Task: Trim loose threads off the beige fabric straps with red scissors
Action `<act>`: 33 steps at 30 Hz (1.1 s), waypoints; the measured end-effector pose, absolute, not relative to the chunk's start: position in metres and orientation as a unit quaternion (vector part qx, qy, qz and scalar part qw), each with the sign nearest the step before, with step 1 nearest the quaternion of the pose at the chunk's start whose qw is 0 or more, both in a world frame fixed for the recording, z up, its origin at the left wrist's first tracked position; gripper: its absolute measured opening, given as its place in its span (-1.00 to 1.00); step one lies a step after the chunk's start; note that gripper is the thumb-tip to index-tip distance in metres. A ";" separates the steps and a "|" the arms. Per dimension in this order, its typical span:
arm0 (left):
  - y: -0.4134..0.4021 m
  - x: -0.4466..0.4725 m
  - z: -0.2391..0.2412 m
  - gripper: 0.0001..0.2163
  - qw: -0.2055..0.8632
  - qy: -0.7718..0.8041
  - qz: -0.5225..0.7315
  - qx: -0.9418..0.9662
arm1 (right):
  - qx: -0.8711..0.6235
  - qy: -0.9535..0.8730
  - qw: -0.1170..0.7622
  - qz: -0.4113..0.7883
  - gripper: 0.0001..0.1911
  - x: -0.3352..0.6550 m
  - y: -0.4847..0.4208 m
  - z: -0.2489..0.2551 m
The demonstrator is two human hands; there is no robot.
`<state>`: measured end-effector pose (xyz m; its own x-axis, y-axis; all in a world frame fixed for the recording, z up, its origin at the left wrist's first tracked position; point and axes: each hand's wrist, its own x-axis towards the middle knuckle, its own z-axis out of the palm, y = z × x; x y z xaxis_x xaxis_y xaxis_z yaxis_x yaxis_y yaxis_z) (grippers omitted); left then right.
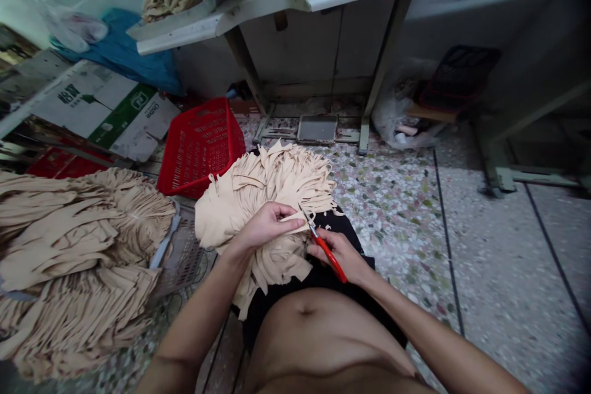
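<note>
A heap of beige fabric pieces point(272, 172) lies across my lap, over black clothing point(344, 228). My left hand point(270, 225) pinches the edge of one piece between thumb and fingers. My right hand point(339, 252) is closed around red-handled thread snips point(329, 253), whose blades meet the fabric edge just beside my left thumb. Whether the blades are apart is too small to tell. Small beige scraps lie on the black clothing near the blades.
A large stack of beige pieces point(87, 228) fills a grey crate point(182, 252) at left. Behind it are a red basket point(203, 148) and a white-and-green carton point(106, 111). A sewing table point(277, 3) with a foot pedal point(317, 128) stands ahead; a plastic bag point(399, 117) lies beneath at right.
</note>
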<state>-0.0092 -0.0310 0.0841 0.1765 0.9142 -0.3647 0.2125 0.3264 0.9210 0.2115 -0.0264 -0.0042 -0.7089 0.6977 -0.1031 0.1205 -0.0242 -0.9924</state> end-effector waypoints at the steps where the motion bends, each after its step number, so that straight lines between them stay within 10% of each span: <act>1: -0.031 -0.008 0.085 -0.69 0.583 0.566 0.299 0.500 | -0.318 -0.659 0.225 0.644 -0.49 0.212 -0.028 -0.005; 23: -0.044 -0.001 0.086 -0.73 0.560 0.542 0.263 0.569 | -0.364 -0.615 0.250 0.653 -0.45 0.222 -0.058 -0.017; 33: -0.088 -0.048 0.064 -0.71 0.675 0.397 0.047 0.620 | -0.402 -0.535 0.270 0.692 -0.53 0.227 -0.049 -0.039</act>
